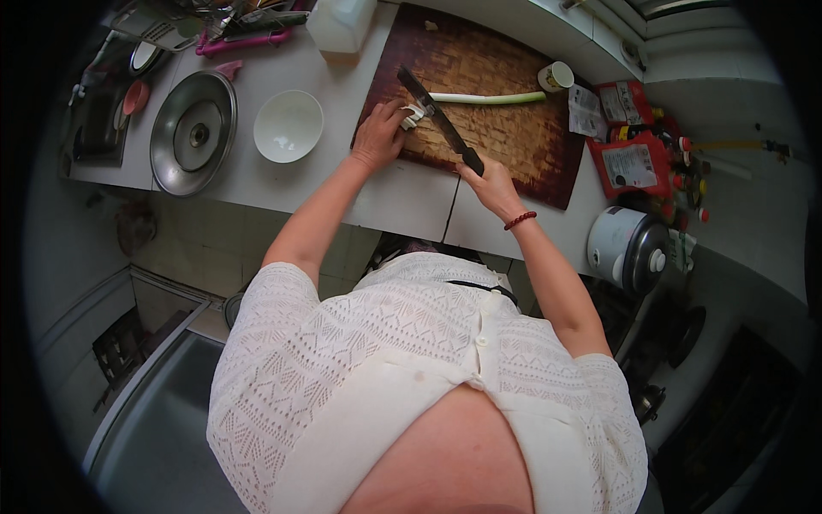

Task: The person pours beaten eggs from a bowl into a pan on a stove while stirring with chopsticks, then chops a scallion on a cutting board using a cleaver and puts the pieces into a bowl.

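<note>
On a dark-edged wooden cutting board (488, 70) lies a long white-and-green stalk (494, 99), probably a leek or large scallion. My right hand (493, 184) is closed around the black handle of a kitchen knife (440, 119), whose blade slants up and to the left across the board, by the stalk's white end. To the left of the blade, the fingers of my left hand (380, 133) are on white cut pieces (413, 116) near the board's left edge. Whether the fingers grip the pieces or only rest on them is hard to tell.
Left of the board are a white bowl (288, 126), a round metal lid or basin (170, 135) and a plastic jug (340, 26). A paper cup (556, 76) stands on the board's right part. Red packets (629, 168), bottles and a rice cooker (620, 247) are at right.
</note>
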Motion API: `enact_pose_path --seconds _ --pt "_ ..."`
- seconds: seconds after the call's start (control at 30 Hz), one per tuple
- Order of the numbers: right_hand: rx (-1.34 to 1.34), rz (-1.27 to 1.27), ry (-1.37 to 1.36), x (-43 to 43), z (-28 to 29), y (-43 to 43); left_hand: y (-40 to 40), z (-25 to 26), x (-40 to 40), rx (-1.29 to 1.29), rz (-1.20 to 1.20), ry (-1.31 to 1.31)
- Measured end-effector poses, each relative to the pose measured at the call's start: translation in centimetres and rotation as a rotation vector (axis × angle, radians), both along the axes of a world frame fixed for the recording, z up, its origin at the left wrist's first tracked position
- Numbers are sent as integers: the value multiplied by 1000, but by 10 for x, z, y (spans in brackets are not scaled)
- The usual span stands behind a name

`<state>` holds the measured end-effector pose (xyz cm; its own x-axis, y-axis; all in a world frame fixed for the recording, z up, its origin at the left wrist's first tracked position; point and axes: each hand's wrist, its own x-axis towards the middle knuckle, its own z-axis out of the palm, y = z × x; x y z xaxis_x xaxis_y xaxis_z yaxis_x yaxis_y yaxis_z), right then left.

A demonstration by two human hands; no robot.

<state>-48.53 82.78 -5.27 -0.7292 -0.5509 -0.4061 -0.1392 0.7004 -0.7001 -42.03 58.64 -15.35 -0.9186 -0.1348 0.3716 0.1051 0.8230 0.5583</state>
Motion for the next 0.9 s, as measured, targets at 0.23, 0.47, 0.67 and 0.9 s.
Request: enact_pose_path --seconds 0.23,0.47,0.67,0.9 --pt "8 -100 -134 -1 2 11 -21 26 -27 -150 -252 -330" --pt "113 -59 -27 11 -10 14 7 13 -19 6 43 -249" --pt "221 28 74 23 -13 -2 38 -15 -10 104 336 -79" --pt "225 89 171 19 -10 2 36 -6 -5 37 301 -57"
